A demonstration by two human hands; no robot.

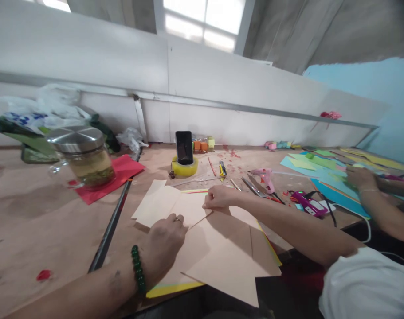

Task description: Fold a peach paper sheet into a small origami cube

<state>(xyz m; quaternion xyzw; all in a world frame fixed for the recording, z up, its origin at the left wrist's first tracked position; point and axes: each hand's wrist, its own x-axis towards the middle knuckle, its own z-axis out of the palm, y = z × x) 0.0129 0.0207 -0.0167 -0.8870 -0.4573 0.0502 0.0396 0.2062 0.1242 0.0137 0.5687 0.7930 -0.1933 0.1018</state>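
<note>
Several cream paper sheets (221, 248) lie overlapping in front of me, with yellow and red paper edges (175, 290) showing beneath them. My left hand (166, 241), with a green bead bracelet at the wrist, is closed with curled fingers at the edge of a cream sheet (188, 206). Farther along that same edge, my right hand (220, 197) pinches the paper between thumb and fingers. The fingertips of the left hand are partly hidden. Smaller cream pieces (151, 201) lie beyond my left hand.
A phone (184, 148) stands in a yellow tape roll (185, 167). Nearby lie a utility knife (223, 169), scissors (253, 187), a pink glue gun (265, 178) and a purple device (308, 204). A lidded glass jar (92, 166) sits left on red paper (130, 166). At right, another person's hands (361, 179) handle coloured paper.
</note>
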